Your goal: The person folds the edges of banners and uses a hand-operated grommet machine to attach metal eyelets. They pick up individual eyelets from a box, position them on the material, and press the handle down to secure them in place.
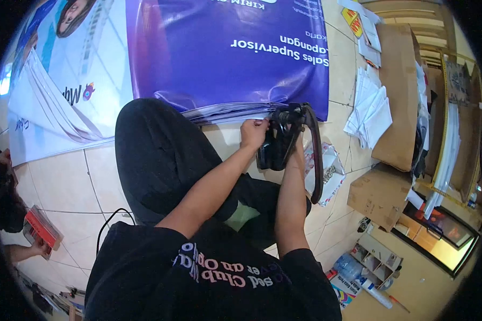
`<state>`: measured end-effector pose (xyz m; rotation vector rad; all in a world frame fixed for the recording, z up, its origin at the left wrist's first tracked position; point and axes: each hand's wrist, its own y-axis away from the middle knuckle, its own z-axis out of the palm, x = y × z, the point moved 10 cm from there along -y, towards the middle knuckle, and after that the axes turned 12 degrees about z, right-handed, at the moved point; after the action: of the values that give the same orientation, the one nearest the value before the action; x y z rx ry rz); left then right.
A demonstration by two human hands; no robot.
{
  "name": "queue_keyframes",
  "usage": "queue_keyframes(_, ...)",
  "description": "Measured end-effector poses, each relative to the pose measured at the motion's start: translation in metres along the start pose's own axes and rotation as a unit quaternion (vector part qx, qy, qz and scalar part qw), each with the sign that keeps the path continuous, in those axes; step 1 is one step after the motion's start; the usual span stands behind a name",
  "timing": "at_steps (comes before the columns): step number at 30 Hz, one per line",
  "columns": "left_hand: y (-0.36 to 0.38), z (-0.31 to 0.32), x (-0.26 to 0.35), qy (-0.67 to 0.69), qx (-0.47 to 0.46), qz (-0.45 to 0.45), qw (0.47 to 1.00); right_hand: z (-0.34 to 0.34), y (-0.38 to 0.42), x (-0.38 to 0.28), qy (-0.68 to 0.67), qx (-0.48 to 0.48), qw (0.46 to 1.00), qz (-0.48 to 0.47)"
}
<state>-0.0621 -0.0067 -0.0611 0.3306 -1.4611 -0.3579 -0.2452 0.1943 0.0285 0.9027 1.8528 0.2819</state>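
Note:
A black metal press (278, 136) with a long curved lever (315, 155), which looks like an eyelet press, stands at the near edge of the purple banner (225, 64). Several banner layers are stacked along that edge. My left hand (253, 134) is closed in a pinch by the stacked edge, just left of the press. What its fingertips hold is too small to make out. My right hand (300, 145) is at the right side of the press, its fingers mostly hidden behind it.
A white banner (64, 115) lies at the left. Beside my right arm is a patterned open box (329, 174) with small pieces inside. Folded white sheets (369, 109) and cardboard boxes (377, 195) are at the right. Another person's hand (39, 247) touches a red case (42, 231).

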Motion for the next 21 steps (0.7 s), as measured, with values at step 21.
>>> queue_keyframes(21,0.002,0.003,-0.008,0.018,0.021,0.016,1.000,0.039,-0.167,-0.086,-0.109,-0.016,0.994,0.026)
